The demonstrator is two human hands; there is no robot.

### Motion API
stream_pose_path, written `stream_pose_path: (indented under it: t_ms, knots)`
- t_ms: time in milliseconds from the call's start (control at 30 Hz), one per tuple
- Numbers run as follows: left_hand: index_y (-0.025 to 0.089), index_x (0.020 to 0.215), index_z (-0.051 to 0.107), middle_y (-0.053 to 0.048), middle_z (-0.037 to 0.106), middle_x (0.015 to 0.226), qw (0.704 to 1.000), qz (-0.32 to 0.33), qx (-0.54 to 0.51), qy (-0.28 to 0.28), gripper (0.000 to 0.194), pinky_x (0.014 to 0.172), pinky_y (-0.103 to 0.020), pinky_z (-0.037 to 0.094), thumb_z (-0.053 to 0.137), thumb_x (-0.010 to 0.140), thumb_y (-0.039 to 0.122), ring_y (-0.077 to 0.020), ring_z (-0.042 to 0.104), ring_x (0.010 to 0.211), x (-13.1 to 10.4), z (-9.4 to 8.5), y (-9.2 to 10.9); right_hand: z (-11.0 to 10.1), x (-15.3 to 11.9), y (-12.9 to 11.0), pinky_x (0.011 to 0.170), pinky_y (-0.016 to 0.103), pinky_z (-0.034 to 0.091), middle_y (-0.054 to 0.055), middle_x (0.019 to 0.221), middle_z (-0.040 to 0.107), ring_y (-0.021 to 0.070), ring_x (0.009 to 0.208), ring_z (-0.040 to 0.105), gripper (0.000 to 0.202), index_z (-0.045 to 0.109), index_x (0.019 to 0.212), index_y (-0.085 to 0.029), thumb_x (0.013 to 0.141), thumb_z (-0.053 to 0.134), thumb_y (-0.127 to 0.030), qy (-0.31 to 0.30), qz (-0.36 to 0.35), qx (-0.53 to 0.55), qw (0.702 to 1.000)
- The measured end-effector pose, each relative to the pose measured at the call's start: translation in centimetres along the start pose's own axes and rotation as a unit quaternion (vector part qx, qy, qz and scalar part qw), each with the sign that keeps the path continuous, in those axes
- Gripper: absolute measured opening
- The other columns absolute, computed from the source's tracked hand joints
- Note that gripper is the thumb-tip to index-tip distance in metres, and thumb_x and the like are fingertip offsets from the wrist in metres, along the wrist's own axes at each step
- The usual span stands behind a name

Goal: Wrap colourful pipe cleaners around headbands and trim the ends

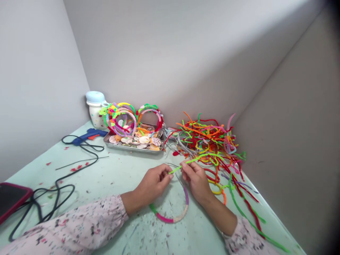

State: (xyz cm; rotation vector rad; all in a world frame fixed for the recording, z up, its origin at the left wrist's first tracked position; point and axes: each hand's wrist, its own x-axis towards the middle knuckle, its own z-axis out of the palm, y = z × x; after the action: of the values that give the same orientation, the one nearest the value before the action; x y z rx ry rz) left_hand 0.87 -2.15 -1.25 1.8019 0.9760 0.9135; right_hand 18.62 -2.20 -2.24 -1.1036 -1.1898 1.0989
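A lime-green pipe cleaner (pixel 195 159) stretches between my two hands, its loose length trailing up and right toward the pile. My left hand (pixel 153 185) pinches its near end between thumb and fingers. Farther along the same strand, my right hand (pixel 196 180) grips it with thumb and forefinger. Below them is a wire ring (pixel 166 219) wrapped in green, magenta, cream and purple sections, with bare grey wire showing near my right fingers. Whether either hand also holds that wire, I cannot tell.
A metal tray (pixel 135 150) of seashells stands behind, with several finished colourful rings (pixel 124 122) on it. At right lies a tangled pipe-cleaner pile (pixel 207 132). A blue glue gun (pixel 89 135), black cord (pixel 57 184), phone (pixel 13 198) and lidded jar (pixel 96 109) occupy the left.
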Motion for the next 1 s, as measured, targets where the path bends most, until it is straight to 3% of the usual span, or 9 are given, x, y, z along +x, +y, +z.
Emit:
stream_pose_path:
  t_ms: [200, 367, 567, 800, 1000]
  knots:
    - [0.015, 0.084, 0.058, 0.003, 0.049, 0.064, 1.0, 0.003, -0.02, 0.011, 0.02, 0.056, -0.021, 0.033, 0.047, 0.087, 0.031, -0.0097, 0.042, 0.06, 0.0, -0.1, 0.0, 0.1, -0.1, -0.1, 0.05, 0.023, 0.032, -0.004, 0.059, 0.051, 0.0092, 0.052, 0.042, 0.024, 0.059, 0.082, -0.017, 0.082, 0.06, -0.042, -0.009, 0.014, 0.016, 1.0]
    - [0.015, 0.085, 0.059, 0.002, 0.05, 0.065, 1.0, 0.012, -0.011, 0.012, 0.02, 0.057, -0.021, 0.033, 0.046, 0.087, 0.031, -0.0098, 0.043, 0.06, 0.0, -0.2, 0.0, 0.6, -0.5, -1.3, 0.051, 0.023, 0.033, -0.003, 0.058, 0.05, 0.0098, 0.053, 0.043, 0.027, 0.061, 0.079, -0.016, 0.08, 0.062, -0.043, -0.063, 0.019, -0.065, 0.996]
    - [0.016, 0.091, 0.058, 0.002, 0.052, 0.067, 1.0, -0.002, -0.013, 0.018, 0.02, 0.057, -0.021, 0.036, 0.051, 0.085, 0.033, -0.0102, 0.047, 0.061, 0.0, -0.2, 0.2, 0.7, -0.5, -1.4, 0.05, 0.024, 0.033, -0.004, 0.054, 0.047, 0.0102, 0.051, 0.041, 0.031, 0.056, 0.07, -0.016, 0.082, 0.058, -0.045, -0.035, 0.023, -0.1, 0.994]
    - [0.016, 0.081, 0.056, 0.003, 0.048, 0.063, 0.999, 0.007, -0.021, 0.026, 0.018, 0.054, -0.02, 0.032, 0.046, 0.087, 0.03, -0.0089, 0.04, 0.057, 0.0, -0.2, 0.2, 0.5, -0.5, -1.3, 0.05, 0.024, 0.032, -0.004, 0.054, 0.047, 0.0097, 0.051, 0.041, 0.03, 0.056, 0.071, -0.017, 0.081, 0.06, -0.044, -0.04, 0.023, -0.08, 0.996]
    - [0.015, 0.08, 0.058, 0.002, 0.052, 0.065, 0.999, 0.021, -0.017, 0.017, 0.017, 0.056, -0.02, 0.034, 0.047, 0.086, 0.027, -0.0095, 0.044, 0.06, -0.1, -0.3, 0.4, 0.4, -0.5, -0.7, 0.049, 0.023, 0.031, -0.003, 0.055, 0.049, 0.0091, 0.051, 0.041, 0.028, 0.057, 0.072, -0.016, 0.081, 0.06, -0.043, -0.047, 0.027, -0.036, 0.998]
